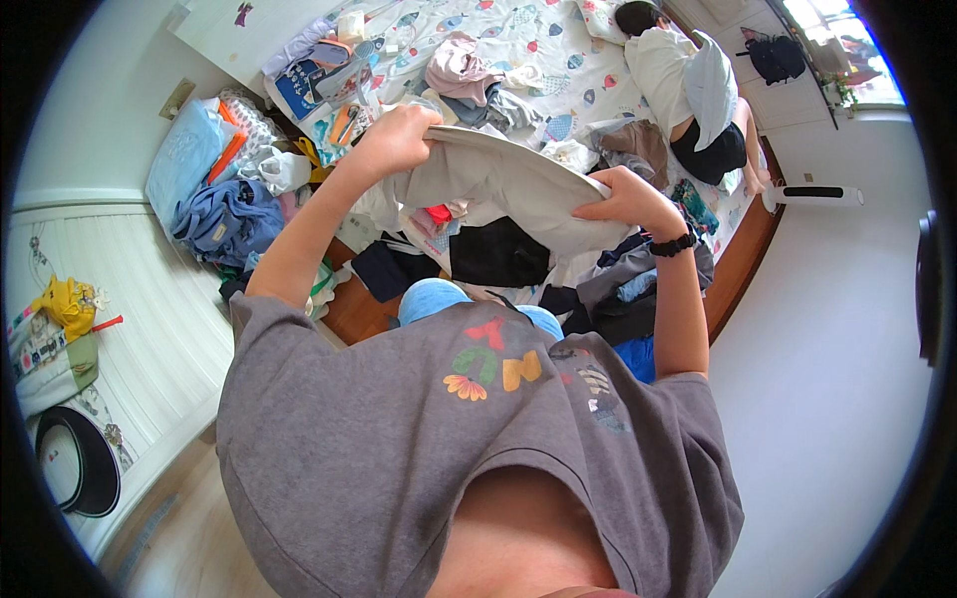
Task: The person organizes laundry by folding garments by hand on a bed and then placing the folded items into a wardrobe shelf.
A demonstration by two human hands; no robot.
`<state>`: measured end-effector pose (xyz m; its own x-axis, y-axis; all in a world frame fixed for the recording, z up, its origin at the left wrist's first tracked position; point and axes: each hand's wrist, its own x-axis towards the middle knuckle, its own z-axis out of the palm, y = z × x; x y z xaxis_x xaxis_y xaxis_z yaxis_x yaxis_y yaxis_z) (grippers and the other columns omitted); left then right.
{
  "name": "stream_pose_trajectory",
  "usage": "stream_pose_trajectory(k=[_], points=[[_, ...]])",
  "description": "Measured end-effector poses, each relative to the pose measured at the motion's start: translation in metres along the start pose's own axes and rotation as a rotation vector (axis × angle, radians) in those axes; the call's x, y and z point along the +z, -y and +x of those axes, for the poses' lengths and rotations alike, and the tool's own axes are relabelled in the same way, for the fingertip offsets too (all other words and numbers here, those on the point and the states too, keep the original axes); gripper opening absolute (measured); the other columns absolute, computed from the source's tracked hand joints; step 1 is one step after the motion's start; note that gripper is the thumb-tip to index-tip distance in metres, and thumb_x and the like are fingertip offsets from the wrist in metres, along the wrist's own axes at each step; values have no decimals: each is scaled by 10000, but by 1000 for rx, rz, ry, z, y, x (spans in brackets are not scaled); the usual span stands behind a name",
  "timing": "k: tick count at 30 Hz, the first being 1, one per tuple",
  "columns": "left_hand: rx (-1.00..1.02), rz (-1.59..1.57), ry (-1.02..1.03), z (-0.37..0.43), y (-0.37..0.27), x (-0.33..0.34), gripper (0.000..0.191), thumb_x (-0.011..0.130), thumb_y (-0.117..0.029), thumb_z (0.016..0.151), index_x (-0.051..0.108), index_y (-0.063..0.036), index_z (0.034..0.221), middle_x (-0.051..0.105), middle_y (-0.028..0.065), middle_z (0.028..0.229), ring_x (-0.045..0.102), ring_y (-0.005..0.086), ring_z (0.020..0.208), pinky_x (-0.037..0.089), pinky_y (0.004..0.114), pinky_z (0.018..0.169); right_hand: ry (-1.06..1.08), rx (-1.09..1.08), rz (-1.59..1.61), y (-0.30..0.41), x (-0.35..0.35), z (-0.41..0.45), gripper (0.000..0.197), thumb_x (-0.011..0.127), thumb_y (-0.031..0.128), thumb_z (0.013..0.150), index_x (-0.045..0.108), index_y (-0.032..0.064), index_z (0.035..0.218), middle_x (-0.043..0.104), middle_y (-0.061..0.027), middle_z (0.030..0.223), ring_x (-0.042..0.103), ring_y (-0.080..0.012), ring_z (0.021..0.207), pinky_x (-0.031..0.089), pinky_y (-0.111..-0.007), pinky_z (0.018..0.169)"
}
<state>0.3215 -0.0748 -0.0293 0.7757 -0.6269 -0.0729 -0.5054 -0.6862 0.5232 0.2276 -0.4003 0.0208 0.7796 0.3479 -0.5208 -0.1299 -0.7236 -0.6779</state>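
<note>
Between my two hands a pale beige garment (493, 176) is stretched out above the bed. My left hand (400, 138) grips one end of its upper edge. At the other end my right hand (624, 202) pinches the cloth, with a black band around that wrist. The garment's lower part hangs down, and its full shape cannot be made out. Just below it lies a folded black garment (501, 253). Beyond the raised cloth is a loose heap with a pale pink garment (460, 71) and a grey one (512, 112).
Another person (673, 90) lies on the fish-print bed sheet (516, 22) at the far right. Blue denim clothing (228, 220) and a light blue bundle (183, 149) are piled at the left. Dark clothes (620, 299) lie near my right arm. A wooden bed edge (748, 254) runs along the right.
</note>
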Motion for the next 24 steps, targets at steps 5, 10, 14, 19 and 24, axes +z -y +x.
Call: stream_pose_trajectory(k=[5, 10, 14, 19, 24], points=[[-24, 65, -258, -21, -43, -1, 316, 561, 2, 722, 596, -53, 1032, 631, 181, 925, 614, 348, 823, 484, 410, 722, -366, -52, -272, -23, 8, 4, 241, 686, 148, 656, 644, 5, 846, 642, -170, 750, 623, -311, 725, 473, -359, 670], [170, 3, -216, -72, -103, 33, 426, 576, -15, 724, 515, -60, 1142, 545, 144, 1037, 604, 321, 828, 513, 401, 678, -1241, -340, -301, -8, 18, 1, 326, 534, -55, 683, 550, 64, 985, 600, -132, 964, 580, -348, 889, 474, -364, 736], [263, -452, 113, -78, -121, 37, 567, 696, -186, 766, 445, -28, 1249, 489, 162, 1192, 578, 285, 990, 480, 335, 843, -1262, -433, 52, 4, 29, -4, 257, 578, -25, 736, 550, 33, 985, 622, -104, 1044, 598, -208, 916, 466, -290, 777], [110, -1224, -42, -3, -92, 85, 586, 696, -266, 797, 430, 18, 1236, 521, 127, 1203, 533, 244, 1091, 441, 343, 922, -1067, -656, 346, 29, 43, -9, 166, 567, -9, 804, 538, -13, 967, 621, -142, 1014, 576, -171, 931, 453, -255, 810], [-65, -1828, 39, 11, -120, 72, 489, 616, -288, 870, 442, -17, 1239, 535, 87, 1197, 531, 182, 1092, 448, 356, 920, -1101, -608, 102, 26, 36, -14, 211, 592, -4, 713, 601, -2, 924, 629, -133, 990, 604, -236, 895, 457, -294, 793]])
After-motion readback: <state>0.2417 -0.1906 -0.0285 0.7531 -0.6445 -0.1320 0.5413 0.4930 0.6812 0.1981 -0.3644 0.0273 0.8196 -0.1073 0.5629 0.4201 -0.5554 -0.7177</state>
